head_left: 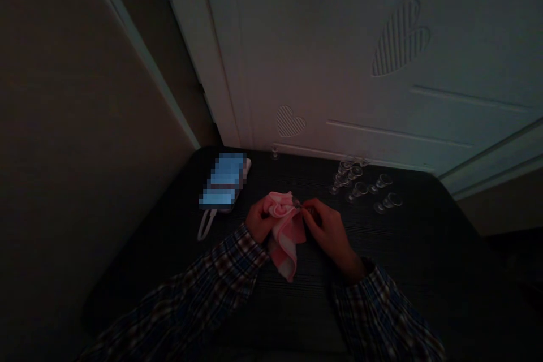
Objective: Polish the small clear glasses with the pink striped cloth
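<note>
Bunched in my left hand (258, 222) is a pink and white cloth (283, 232), one corner of it hanging down over the dark table. Its folds wrap most of a small stemmed glass (296, 203), of which only a little clear part shows. My right hand (328, 229) pinches that glass at the cloth's right edge with thumb and forefinger. Several like glasses stand in a group beyond my right hand, among them one at the right (392, 199) and one nearer the middle (360, 190). The dim light hides fine detail.
A phone (224, 181) with a blurred screen, on a white body with a strap (206, 224), lies at the table's left. A single small glass (275, 153) stands at the back edge. Behind the dark table (305, 317) rises a white panel (297, 68) with heart reliefs.
</note>
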A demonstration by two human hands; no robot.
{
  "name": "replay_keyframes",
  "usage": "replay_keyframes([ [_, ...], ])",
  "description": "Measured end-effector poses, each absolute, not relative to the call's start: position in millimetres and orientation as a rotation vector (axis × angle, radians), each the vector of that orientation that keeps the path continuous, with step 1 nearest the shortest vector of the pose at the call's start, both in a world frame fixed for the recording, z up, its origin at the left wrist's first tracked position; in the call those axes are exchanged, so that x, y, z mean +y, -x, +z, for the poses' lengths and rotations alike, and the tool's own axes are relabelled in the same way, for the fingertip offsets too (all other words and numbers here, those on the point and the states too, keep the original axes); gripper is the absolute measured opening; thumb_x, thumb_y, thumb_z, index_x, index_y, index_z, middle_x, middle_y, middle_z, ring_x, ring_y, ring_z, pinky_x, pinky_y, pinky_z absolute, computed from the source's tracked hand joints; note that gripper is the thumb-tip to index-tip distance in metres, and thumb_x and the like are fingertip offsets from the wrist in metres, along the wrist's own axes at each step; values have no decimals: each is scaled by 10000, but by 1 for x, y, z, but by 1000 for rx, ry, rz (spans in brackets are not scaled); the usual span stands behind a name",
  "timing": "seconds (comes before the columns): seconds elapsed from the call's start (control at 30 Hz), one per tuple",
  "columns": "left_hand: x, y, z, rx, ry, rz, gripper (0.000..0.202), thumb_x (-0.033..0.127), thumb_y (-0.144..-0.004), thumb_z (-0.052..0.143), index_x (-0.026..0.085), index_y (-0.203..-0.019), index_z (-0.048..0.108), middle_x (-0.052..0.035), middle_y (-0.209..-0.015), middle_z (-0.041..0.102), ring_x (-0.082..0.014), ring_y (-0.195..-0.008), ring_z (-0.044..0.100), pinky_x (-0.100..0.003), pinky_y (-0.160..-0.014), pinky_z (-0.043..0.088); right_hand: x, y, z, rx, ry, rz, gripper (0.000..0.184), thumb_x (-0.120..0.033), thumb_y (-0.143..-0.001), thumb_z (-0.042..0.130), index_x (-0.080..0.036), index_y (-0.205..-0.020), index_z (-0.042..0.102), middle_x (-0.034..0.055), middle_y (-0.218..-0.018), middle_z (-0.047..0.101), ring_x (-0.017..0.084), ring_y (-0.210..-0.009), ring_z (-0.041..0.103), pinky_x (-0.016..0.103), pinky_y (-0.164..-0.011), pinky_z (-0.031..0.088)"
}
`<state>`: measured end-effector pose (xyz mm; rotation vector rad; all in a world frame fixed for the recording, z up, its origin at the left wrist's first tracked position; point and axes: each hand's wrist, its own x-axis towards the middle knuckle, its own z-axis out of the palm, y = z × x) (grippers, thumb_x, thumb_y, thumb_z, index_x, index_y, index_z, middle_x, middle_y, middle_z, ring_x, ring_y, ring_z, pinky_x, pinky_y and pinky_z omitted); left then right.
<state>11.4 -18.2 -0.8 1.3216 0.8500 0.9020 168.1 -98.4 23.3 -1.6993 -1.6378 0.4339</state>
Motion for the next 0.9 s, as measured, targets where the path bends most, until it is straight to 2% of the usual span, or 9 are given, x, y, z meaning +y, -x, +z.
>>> replay_keyframes([
  [0.2,-18,-12,0,825,-1309,872,304,235,-591,738,133,-866,658,-72,-885,699,-207,-825,641,-313,-766,502,-98,-168,22,-1658,1676,399,161,-268,-891,425,-202,-885,571,2,-764,588,126,-678,549,233,-606,394],
  [0.53,-19,-13,3,810,-1312,859,246,231,-606,720,133,-822,655,-63,-846,696,-189,-783,638,-293,-725,500,-95,-168,20,-1622,1627,333,131,-215,-878,433,-206,-925,555,37,-885,583,158,-810,556,264,-709,430],
  [0.7,-18,-12,3,827,-1273,831,248,234,-601,728,139,-819,660,-59,-836,703,-192,-760,645,-290,-704,505,-93,-168,17,-1615,1616,374,124,-218,-876,439,-210,-913,557,25,-848,582,155,-783,556,261,-682,424],
  [0.9,-18,-12,5,823,-1266,825,273,223,-616,726,138,-867,661,-63,-883,704,-203,-828,645,-297,-754,503,-94,-168,19,-1625,1638,450,126,-233,-879,437,-201,-860,558,2,-779,570,127,-680,535,238,-618,398],
])
